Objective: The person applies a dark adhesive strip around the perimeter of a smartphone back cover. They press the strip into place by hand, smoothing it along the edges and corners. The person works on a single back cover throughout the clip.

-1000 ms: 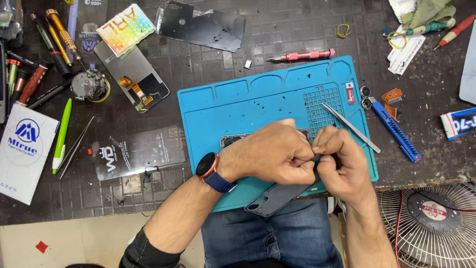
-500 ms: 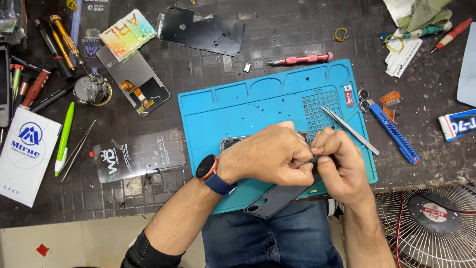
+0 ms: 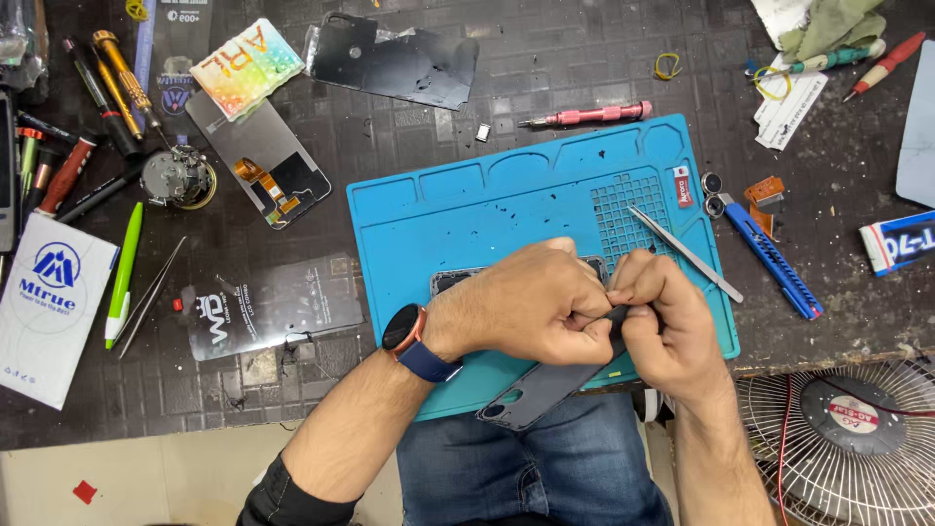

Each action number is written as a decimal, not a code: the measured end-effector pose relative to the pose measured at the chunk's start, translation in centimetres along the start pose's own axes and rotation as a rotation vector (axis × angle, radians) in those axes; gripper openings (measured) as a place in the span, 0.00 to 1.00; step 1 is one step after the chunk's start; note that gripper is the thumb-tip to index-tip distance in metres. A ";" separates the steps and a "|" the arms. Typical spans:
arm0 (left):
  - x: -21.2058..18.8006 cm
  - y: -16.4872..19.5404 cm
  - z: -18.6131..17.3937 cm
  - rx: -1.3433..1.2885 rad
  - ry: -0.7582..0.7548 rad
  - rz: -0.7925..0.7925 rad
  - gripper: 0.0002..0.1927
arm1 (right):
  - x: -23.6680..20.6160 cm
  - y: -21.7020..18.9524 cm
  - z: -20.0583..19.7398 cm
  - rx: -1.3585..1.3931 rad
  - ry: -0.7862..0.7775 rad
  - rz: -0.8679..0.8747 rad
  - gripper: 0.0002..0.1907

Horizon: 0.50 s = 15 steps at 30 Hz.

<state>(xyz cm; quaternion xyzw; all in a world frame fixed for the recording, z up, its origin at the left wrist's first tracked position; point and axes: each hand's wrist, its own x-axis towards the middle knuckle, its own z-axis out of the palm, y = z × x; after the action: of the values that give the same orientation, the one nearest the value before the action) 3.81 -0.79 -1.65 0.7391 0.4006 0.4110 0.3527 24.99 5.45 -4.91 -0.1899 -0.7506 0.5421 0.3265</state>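
Note:
Both hands meet over the near edge of a blue silicone work mat [image 3: 487, 209]. My left hand [image 3: 531, 304], with a watch on its wrist, is closed over a dark phone [image 3: 450, 283] lying on the mat, most of it hidden under the fingers. My right hand [image 3: 662, 321] pinches the same phone at its right end. A dark phone back cover [image 3: 531, 394] sticks out below my hands over the table's edge. What sits between my fingertips is hidden.
Metal tweezers [image 3: 687, 255] lie on the mat's right side. A pink screwdriver [image 3: 589, 116], a blue utility knife [image 3: 774, 258], a phone screen panel [image 3: 258, 156], a green pen [image 3: 123, 275] and several tools lie around. A fan [image 3: 847, 438] stands at lower right.
My hands have stayed together on the phone with only slight finger shifts. The view has moved a little.

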 end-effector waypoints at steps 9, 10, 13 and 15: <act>0.2 0.3 -0.2 -0.060 0.059 -0.038 0.20 | -0.4 -0.3 0.1 0.176 0.104 0.065 0.09; 0.2 0.4 -0.3 -0.069 0.058 -0.047 0.20 | -0.4 -0.3 0.3 0.177 0.109 0.060 0.08; 0.1 0.5 -0.3 -0.103 0.049 -0.089 0.19 | -0.2 -0.3 0.5 0.102 0.125 0.086 0.11; 0.1 0.4 -0.4 -0.099 0.046 -0.102 0.19 | -0.1 -0.4 0.5 0.062 0.130 0.053 0.09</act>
<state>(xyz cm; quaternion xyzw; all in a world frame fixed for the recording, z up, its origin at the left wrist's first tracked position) 3.65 -0.79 -1.12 0.6898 0.4248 0.4286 0.4000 24.70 4.90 -4.62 -0.2342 -0.7054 0.5602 0.3656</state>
